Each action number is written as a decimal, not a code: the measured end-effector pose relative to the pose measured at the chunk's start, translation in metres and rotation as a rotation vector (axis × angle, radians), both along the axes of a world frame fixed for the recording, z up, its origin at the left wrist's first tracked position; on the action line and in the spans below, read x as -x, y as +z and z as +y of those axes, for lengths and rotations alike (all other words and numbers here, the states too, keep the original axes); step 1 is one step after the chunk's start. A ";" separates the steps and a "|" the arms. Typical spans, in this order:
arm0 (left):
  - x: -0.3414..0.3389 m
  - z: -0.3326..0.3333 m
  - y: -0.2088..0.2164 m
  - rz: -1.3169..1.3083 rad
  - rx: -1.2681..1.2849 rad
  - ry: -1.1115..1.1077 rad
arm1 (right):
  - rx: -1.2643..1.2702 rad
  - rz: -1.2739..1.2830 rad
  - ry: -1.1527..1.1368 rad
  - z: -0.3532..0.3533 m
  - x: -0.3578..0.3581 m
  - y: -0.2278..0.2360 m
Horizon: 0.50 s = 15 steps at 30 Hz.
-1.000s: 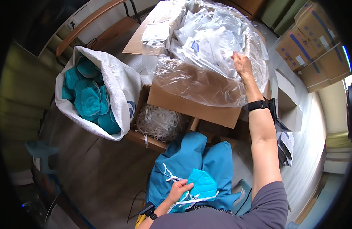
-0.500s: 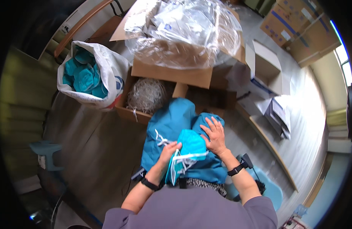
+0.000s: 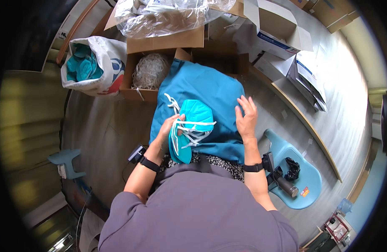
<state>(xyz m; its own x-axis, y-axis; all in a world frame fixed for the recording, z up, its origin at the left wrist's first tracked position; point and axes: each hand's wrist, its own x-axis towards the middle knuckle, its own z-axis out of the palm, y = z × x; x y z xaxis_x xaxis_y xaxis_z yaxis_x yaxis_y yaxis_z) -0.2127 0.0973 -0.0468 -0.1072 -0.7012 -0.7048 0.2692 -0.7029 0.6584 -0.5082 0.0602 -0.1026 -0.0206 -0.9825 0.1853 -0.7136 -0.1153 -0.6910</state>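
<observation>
My left hand (image 3: 170, 128) is closed on a few turquoise face masks (image 3: 197, 111) with white straps, pinching them at their left edge. One mask hangs down below the fingers, and several loose straps dangle around them. Under the masks, a blue cloth (image 3: 218, 86) lies spread over my lap. My right hand (image 3: 247, 118) is open and holds nothing, its fingers raised at the right edge of the cloth; whether it touches the cloth I cannot tell.
A white sack (image 3: 111, 69) of turquoise masks (image 3: 82, 67) stands at the left. Ahead are a carton with clear plastic (image 3: 164, 25) and a box holding a tangle of white strands (image 3: 150, 72). An open white box (image 3: 277, 44) and a blue stool (image 3: 304, 191) are at the right.
My right hand has lifted off the cloth and moved right, away from the masks. The cloth now lies flatter and wider across my lap. My left hand still holds the masks. The view has shifted.
</observation>
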 end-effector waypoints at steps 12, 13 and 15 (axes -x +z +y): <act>0.011 -0.031 0.121 -0.237 0.547 -0.200 | -0.050 -0.788 0.080 0.019 -0.053 0.105; 0.008 -0.032 0.126 -0.303 0.612 -0.190 | 0.034 -0.828 -0.047 0.016 -0.051 0.100; -0.001 -0.031 0.123 -0.432 0.650 -0.237 | -0.024 -1.002 -0.104 0.016 -0.045 0.097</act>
<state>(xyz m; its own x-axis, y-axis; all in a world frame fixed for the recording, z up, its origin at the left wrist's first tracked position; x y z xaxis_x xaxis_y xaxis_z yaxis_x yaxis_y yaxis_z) -0.2122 0.0665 0.0762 -0.1156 -0.9772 -0.1780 -0.2098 -0.1511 0.9660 -0.4637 0.0760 -0.0054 -0.2418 -0.9702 0.0157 0.1918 -0.0636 -0.9794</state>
